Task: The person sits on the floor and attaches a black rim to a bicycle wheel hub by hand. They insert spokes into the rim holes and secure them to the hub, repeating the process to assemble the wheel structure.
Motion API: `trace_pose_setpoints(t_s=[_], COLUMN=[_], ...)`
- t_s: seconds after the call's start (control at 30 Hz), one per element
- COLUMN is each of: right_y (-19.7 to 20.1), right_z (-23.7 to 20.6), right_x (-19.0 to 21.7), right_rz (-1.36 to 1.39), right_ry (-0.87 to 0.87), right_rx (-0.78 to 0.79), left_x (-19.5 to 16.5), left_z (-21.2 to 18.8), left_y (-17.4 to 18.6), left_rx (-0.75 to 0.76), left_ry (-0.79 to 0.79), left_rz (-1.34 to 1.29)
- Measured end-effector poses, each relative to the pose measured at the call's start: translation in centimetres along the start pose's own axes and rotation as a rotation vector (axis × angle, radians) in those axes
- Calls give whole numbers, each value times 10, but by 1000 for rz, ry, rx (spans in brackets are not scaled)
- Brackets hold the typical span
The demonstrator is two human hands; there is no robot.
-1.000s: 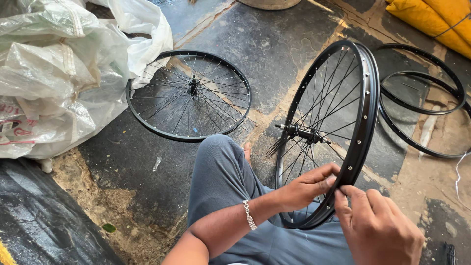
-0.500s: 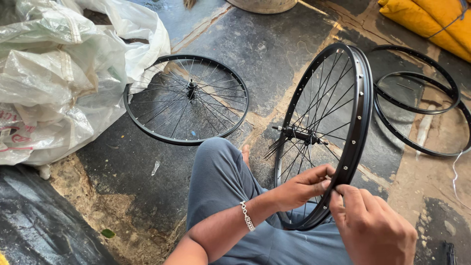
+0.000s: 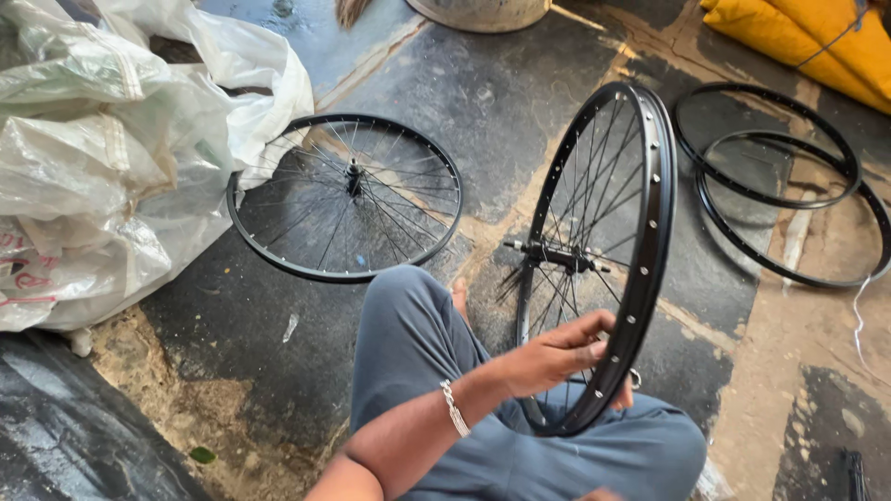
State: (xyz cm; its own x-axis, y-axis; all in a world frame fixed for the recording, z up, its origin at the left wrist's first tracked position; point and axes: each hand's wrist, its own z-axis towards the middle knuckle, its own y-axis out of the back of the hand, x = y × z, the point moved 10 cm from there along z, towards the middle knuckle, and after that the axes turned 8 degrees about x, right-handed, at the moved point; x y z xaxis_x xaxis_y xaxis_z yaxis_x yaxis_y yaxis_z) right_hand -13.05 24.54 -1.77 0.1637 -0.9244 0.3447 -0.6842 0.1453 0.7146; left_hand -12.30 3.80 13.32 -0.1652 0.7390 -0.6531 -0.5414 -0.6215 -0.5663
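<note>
A: L hand (image 3: 557,353)?
B: Closed on rim of upright wheel (image 3: 640,250), fingers curled round its lower edge, above the lap.
A: R hand?
B: Out of frame mostly, can't tell.
A: Nearby?
B: Second wheel (image 3: 345,197) flat on floor, up-left of hand; bare rims (image 3: 789,186) far right; plastic sacks (image 3: 102,158) far left.

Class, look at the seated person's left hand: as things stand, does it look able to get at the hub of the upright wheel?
Probably yes. The left hand already rests on the upright wheel at its rim, and the hub sits just above it; only thin spokes lie between.
</note>
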Motion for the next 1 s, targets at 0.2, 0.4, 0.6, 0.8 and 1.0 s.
trace_pose_setpoints(t_s=[0.2, 0.4, 0.6, 0.8, 1.0], right_y=[-68, -97, -130, -131, -98], right_z=[-11, 8, -3, -49, -51], right_x=[-39, -50, -57, -47, -16], right_rz=[34, 48, 124, 409, 1113], right_ry=[19, 40, 94, 107, 269], right_rx=[185, 214, 168, 177, 118], left_x=[6, 14, 3, 1, 5], left_z=[-1, 5, -7, -21, -27], left_y=[3, 11, -2, 6, 10], left_rx=[-66, -100, -45, -129, -124], left_ry=[-77, -75, -20, -20, -24], left_rz=[59, 103, 53, 114, 105])
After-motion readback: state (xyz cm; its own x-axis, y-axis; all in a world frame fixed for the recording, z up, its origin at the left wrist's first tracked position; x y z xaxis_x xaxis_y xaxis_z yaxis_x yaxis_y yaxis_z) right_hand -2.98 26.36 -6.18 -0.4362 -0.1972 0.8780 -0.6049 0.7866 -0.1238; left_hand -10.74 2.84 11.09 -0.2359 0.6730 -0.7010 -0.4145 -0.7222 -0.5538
